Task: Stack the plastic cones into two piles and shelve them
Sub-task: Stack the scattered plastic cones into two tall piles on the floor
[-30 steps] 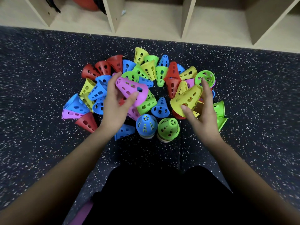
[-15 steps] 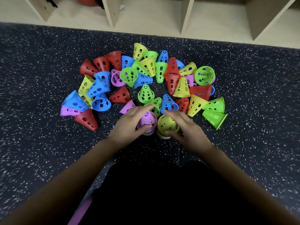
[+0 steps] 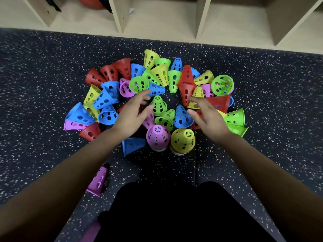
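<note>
1. Step in hand: stacking, at an early stage. Two piles stand upright on the floor, just nearer the person than the hands: the purple-topped pile is by the left wrist and the yellow-topped pile by the right wrist. Most loose cones lie in a heap around and beyond the fingertips. The shelf is well beyond the heap, and no cones are seen in it.
2. Next move, as a judgement: each hand takes one loose cone and seats it wide end down on its pile. The upright green cone between the hands looks the easiest pick. Tipped cones need turning first.
3. The left hand has its fingers spread and lightly curved and holds nothing. Its thumb is just beside the green cone; contact cannot be told.
4. The right hand is likewise spread and empty. Its fingertips are over a yellow cone; touch is unclear.
5. The hands are apart from each other.
</note>
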